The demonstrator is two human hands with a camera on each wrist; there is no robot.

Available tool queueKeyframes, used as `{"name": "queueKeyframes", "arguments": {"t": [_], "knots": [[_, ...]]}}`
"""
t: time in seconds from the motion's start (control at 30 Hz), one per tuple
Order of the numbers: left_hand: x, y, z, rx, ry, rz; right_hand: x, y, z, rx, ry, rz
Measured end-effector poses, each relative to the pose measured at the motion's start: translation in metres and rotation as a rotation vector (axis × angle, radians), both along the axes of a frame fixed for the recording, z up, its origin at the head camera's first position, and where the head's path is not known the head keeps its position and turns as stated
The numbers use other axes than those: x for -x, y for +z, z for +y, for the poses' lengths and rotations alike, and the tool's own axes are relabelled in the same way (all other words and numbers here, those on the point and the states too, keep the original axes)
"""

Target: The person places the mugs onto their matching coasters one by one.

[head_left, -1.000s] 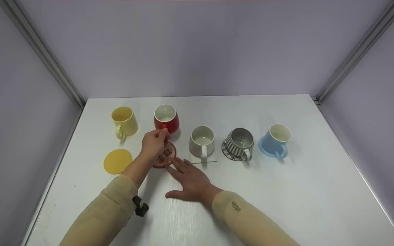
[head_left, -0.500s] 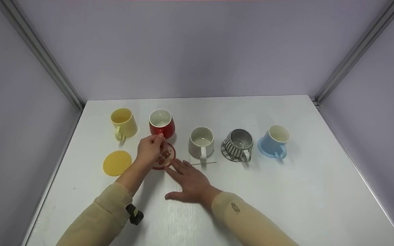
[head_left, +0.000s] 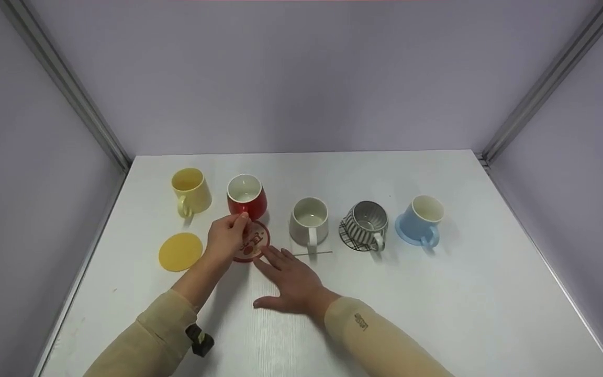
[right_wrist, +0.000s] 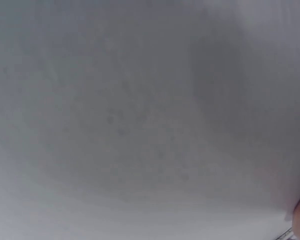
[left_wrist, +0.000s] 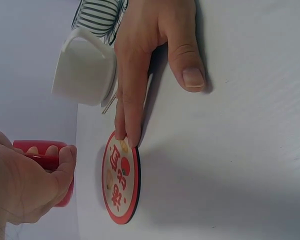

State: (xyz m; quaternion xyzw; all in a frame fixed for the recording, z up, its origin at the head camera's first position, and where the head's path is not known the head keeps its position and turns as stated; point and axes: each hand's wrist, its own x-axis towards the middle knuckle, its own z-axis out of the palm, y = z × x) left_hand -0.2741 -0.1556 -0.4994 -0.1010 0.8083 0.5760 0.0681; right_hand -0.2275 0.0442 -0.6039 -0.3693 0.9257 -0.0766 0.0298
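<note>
My left hand (head_left: 226, 236) grips the handle of a red mug (head_left: 253, 209) with a white inside. The mug stands upright just behind a round red-rimmed coaster (head_left: 254, 244) printed with red characters; I cannot tell whether its base touches the table. In the left wrist view, the fingers of that hand curl round the handle of the red mug (left_wrist: 65, 199). My right hand (head_left: 293, 280) lies palm down with fingers spread, its fingertips on the near edge of the coaster (left_wrist: 121, 180). The right wrist view shows mostly blurred table and a sliver of hand.
A yellow mug (head_left: 192, 195) stands at the left, behind a round yellow coaster (head_left: 180, 252). Right of the red mug come a white mug (head_left: 304, 225) on a pale square coaster, a striped mug (head_left: 363, 225) on a black wire-patterned coaster and a blue mug (head_left: 417, 224) on a blue coaster.
The red mug, held in my left hand, has moved a little left and nearer to the person, toward the coaster. My right hand stays in place at the coaster's edge.
</note>
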Motion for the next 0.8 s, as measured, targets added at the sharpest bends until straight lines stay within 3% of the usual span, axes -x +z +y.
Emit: {"name": "queueKeyframes", "arguments": {"t": [0.57,0.8], "knots": [[-0.021,-0.005,0.004,-0.107,0.038,-0.024,-0.001,-0.006,0.001,0.014,0.004,0.022],[-0.028,-0.005,0.001,-0.084,0.031,-0.015,0.0,-0.004,0.001,0.014,-0.009,0.006]]}}
